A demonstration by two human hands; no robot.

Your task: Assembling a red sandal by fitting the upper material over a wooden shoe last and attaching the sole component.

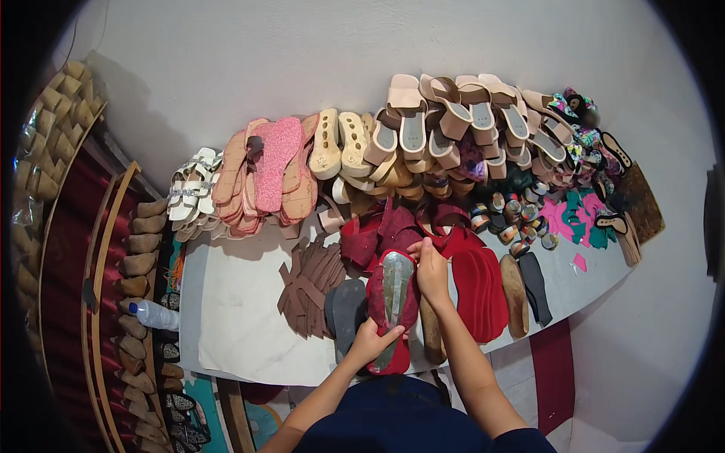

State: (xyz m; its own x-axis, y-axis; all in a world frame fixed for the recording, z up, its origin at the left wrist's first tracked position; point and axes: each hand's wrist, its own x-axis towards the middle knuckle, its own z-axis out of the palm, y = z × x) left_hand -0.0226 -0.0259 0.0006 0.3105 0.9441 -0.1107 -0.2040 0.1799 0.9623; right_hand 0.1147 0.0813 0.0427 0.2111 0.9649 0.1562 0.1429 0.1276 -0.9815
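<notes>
A red sandal upper on a last (394, 291) is held in front of me with its underside up, showing a grey-green strip along the middle. My left hand (370, 343) grips it at the near end. At the far end, my right hand (432, 272) closes on its right edge. Dark grey soles (347, 313) lie just left of it. To its right are a wooden last (434, 336), partly behind my right forearm, and a stack of red soles (481, 294). More red uppers (377, 234) are heaped beyond my hands.
Brown strips (308, 291) lie on the white table sheet (234, 317). Along the wall are pink soles (279, 162), beige heeled sandals (411, 124) and white sandals (196, 189). Another wooden last (515, 294) and a black sole (535, 287) sit rightward. A bottle (155, 315) stands at the left edge.
</notes>
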